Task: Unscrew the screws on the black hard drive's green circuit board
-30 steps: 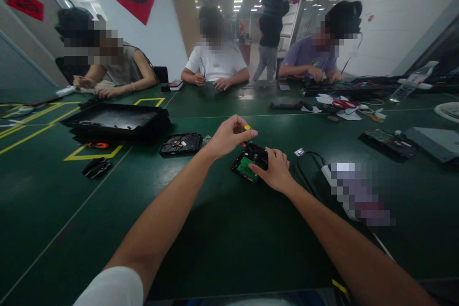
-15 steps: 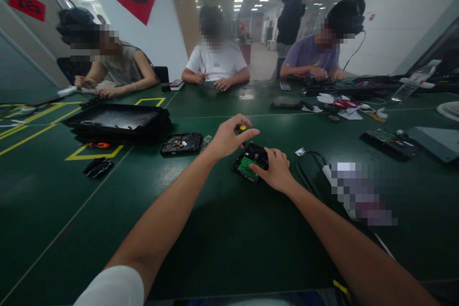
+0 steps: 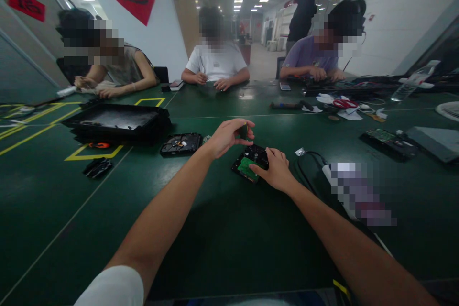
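Observation:
A black hard drive (image 3: pixel 255 153) with a green circuit board (image 3: pixel 246 167) lies on the table, board side up. My right hand (image 3: pixel 275 168) grips its right side, thumb over the board. Just above its far left corner, my left hand (image 3: pixel 233 136) is closed around a screwdriver (image 3: pixel 244 130) with a dark handle and a yellow end. The tool's tip is hidden by the fingers. Left of this hand sits another black hard drive (image 3: pixel 181 144), with small shiny pieces (image 3: pixel 206 139) beside it, partly covered by the hand.
A stack of black trays (image 3: pixel 118 119) stands left, near an orange-handled item (image 3: pixel 99 145) and a black bundle (image 3: pixel 98 167). To the right are a power strip (image 3: pixel 344 191) with a cable, another drive (image 3: pixel 389 143) and a grey box (image 3: pixel 435 143). Several people sit opposite.
My left hand has turned and come slightly lower, tilting the screwdriver so its yellow end shows less. My right hand and the hard drive stay put. A standing person behind has shifted right.

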Demonstrator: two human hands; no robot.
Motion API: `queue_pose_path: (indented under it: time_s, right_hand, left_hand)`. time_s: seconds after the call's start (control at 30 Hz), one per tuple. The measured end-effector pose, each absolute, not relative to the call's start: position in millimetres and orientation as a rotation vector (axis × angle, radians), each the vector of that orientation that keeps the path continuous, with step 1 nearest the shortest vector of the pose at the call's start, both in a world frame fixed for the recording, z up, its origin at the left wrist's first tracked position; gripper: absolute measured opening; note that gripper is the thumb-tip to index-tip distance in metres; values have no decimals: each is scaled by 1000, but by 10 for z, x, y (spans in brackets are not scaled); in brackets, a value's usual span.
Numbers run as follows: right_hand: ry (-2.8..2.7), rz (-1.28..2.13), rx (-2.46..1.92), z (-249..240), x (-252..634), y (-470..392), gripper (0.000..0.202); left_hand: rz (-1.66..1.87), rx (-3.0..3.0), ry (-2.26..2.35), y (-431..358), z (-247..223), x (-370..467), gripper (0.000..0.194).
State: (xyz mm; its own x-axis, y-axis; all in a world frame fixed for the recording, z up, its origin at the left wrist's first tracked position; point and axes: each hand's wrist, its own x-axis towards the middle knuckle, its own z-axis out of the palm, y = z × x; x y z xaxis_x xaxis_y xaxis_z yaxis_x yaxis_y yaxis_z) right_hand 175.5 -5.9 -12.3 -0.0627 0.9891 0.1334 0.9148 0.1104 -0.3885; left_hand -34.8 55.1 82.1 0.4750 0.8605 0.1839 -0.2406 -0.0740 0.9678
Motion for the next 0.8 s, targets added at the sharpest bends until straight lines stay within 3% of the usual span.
queue_pose_path:
  time_s: [0.23, 0.47, 0.8]
  right_hand:
    - [-2114, 345, -1774, -120, 1819, -2, 84]
    - [-2192, 493, -1606, -181, 1933, 106, 102]
    - [-2211, 568, -1489, -193, 2013, 145, 104]
  left_hand:
    - [1023, 1566, 762, 524, 869, -368, 34]
    - [1068, 1768, 983, 496, 878, -375, 46]
    - [986, 1654, 667, 481, 866, -345, 37]
